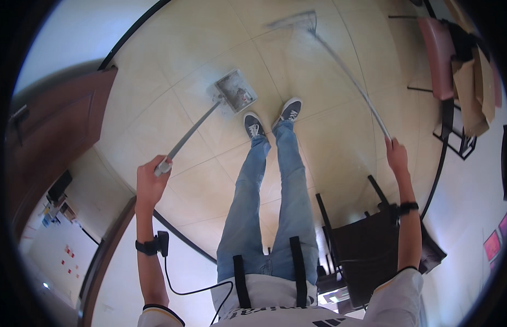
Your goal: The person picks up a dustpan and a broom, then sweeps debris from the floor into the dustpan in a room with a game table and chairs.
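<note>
My left hand (152, 180) grips the top of a long grey handle (192, 133). At its lower end a dustpan (236, 90) rests on the tiled floor just ahead of my shoes, with grey dust and small scraps of litter in it. My right hand (395, 156) is closed around the pole of a broom (351, 77), out to the right. The broom's head (296, 21) is blurred and lies far ahead on the floor, apart from the dustpan.
An open brown door (67, 110) and a doorway stand at left. A chair with a pink back (436, 59) and a cardboard box (474, 94) are at far right. Close by my right side is a dark brown chair (364, 249). A black cable (188, 292) hangs from my left wrist strap.
</note>
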The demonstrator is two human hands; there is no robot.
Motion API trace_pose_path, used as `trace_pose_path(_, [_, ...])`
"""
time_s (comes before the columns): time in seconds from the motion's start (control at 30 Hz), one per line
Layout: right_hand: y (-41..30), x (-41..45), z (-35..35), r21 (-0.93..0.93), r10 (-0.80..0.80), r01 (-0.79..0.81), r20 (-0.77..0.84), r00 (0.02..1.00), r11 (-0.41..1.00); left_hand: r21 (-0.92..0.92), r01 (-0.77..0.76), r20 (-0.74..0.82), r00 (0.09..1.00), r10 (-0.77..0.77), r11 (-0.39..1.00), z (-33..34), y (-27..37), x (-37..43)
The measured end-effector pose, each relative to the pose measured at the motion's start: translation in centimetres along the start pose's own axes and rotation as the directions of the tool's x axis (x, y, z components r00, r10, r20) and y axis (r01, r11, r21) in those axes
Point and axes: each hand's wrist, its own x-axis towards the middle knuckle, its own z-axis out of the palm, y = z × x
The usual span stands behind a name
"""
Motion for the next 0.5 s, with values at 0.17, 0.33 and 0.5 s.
trace_pose_path(0.17, [-9.8, 0.8, 2.8, 0.397, 0.052, -0.008, -0.100, 0.994, 0.918, 0.076, -0.170, 0.030, 0.985, 0.169, 0.982, 0.5, 3.8, 2.7])
trace_pose_path(0.33, [-12.2, -1.6, 8.8, 0.422, 0.230, -0.189, -0.047, 0.972, 0.887, 0.046, -0.235, 0.020, 0.972, 0.234, 0.971, 4.0, 9.6, 4.8])
trace_pose_path(0.5, [-16.0, -10.5, 8.6, 0.695, 0.186, -0.446, 0.419, 0.889, 0.564, 0.144, -0.159, 0.018, 0.987, 0.158, 0.977, 4.4, 15.1, 5.3])
